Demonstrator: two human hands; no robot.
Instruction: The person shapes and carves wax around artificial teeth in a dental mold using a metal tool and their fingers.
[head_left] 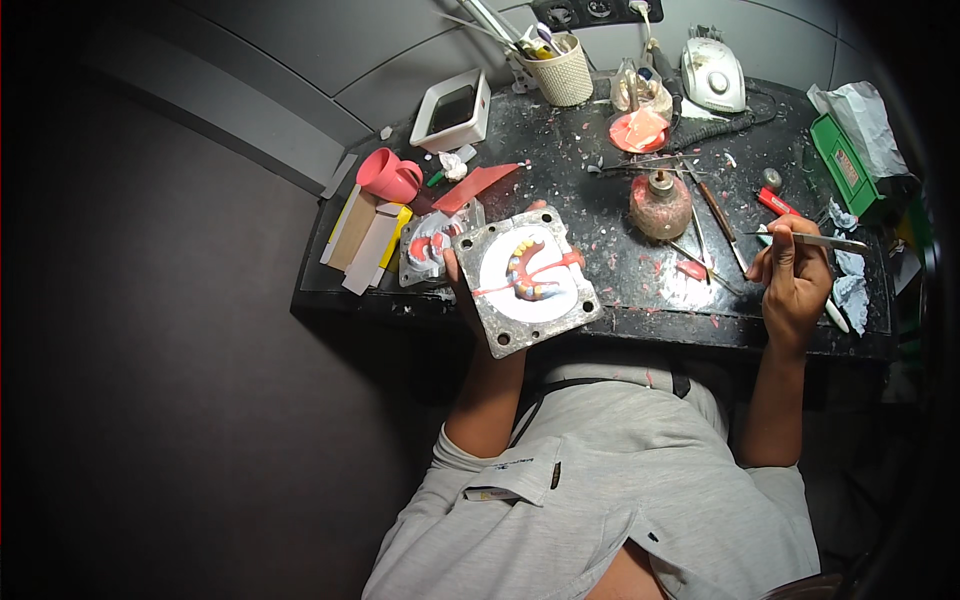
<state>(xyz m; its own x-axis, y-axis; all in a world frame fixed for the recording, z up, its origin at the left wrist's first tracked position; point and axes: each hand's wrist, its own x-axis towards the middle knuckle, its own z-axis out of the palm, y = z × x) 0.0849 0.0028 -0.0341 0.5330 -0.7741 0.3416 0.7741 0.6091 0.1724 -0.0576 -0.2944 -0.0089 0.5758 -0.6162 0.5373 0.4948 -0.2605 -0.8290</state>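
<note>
Two metal flask halves (527, 282), one pink cup (388, 175), one burner (660, 204).

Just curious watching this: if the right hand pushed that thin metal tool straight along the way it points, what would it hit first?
Probably the crumpled tissue by the green box; the tool in the right hand points right, though height is unclear.

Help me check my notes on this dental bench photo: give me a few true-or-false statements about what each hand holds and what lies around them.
1. The left hand holds a square metal plate with a set of teeth in pink wax on it. True.
2. The right hand is empty. False: it holds a thin metal tool.
3. A pink cup lies on its side at the left end of the bench. True.
4. The round burner rests on the square metal plate. False: it stands on the dark benchtop, between the two hands.
5. The white basket of tools stands at the back of the bench. True.
</note>
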